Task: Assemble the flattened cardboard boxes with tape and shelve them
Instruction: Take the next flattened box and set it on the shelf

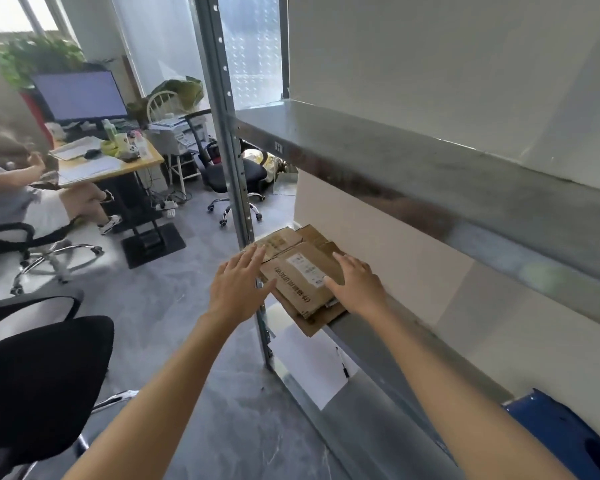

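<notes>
Fingers: straight and spread on both hands, gripping nothing; the right hand (355, 287) lies on the top carton, the left hand (238, 289) is at the stack's left edge, contact unclear.
Cartons: flattened cardboard boxes (302, 271) stacked on the steel rack's shelf (357, 342), near corner overhanging.
Handling: likely light, stiff yet bendable, apt to slide apart; best pinched at opposite edges.
Room: black office chair (42, 375) near left; desk (118, 168) and monitor (80, 95) far left.
</notes>
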Available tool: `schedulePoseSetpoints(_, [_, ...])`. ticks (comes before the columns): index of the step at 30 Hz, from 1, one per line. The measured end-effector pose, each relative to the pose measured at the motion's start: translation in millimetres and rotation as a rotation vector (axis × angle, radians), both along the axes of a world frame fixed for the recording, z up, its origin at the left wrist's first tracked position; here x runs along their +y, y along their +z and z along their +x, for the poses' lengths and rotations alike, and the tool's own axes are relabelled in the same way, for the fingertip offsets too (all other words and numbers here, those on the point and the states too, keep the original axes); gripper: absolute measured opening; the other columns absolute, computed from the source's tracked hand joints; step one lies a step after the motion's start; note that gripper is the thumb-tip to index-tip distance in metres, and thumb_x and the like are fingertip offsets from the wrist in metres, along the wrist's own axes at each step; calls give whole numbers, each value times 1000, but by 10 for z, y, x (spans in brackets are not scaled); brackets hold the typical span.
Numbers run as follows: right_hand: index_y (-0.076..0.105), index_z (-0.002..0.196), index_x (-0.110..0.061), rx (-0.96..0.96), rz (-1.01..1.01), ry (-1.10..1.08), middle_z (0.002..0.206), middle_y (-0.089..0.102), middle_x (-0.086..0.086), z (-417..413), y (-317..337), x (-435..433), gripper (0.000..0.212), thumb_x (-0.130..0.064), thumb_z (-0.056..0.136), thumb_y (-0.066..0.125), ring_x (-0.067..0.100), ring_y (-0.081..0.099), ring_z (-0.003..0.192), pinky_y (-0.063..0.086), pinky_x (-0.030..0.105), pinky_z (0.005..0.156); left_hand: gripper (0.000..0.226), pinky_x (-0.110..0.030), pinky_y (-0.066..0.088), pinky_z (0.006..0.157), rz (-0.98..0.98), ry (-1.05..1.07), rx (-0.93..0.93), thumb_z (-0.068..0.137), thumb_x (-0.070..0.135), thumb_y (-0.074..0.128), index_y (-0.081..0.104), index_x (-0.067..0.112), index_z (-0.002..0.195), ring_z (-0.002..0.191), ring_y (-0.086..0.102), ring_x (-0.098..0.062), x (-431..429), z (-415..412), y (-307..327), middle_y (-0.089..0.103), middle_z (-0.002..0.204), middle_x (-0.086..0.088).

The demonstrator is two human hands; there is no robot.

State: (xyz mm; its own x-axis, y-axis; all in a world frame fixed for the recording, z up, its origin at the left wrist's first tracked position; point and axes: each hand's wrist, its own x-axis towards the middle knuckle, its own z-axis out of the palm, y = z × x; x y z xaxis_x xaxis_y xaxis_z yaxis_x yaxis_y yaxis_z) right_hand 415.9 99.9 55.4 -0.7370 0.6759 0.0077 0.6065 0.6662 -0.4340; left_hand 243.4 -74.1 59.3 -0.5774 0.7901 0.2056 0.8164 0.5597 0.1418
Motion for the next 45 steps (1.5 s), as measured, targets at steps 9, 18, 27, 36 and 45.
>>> schedulePoseSetpoints(9, [23,156,-26,-78,-62,-275,158,31,1,-379,-485,251,71,-56,96,47,24,28,144,30,42,115,76,-42,27,114,-84,-202,-56,93,64,43,21,28,156,144,29,-23,906,-1147,-458,25,162,4])
schedulePoseSetpoints(18, [14,157,-27,-112,-186,-568,158,29,3,-733,-830,-119,79,-60,94,49,23,43,135,46,41,103,77,-46,31,111,-199,-329,-240,85,68,51,25,38,150,141,34,-24,1420,-1990,-928,27,161,7])
schedulePoseSetpoints(27, [12,156,-27,-135,-251,-710,158,32,9,-977,-1008,-151,85,-67,91,49,27,43,136,45,45,104,96,-49,35,112,-235,-339,-419,80,70,59,18,29,156,144,29,-29,1593,-2175,-1194,18,164,-3])
schedulePoseSetpoints(36, [17,156,-25,171,-169,-793,155,34,6,-965,-887,-237,87,-55,89,64,24,41,137,42,37,104,102,-52,30,112,-22,-339,-547,70,67,73,27,29,153,140,27,-32,1567,-2067,-1043,31,153,-8])
schedulePoseSetpoints(45, [6,158,-15,482,21,-989,155,37,8,-366,-449,-285,98,-33,88,72,22,39,139,25,18,105,108,-54,39,108,238,-522,-723,68,52,83,19,35,153,133,34,-28,1625,-1399,-579,32,147,-3])
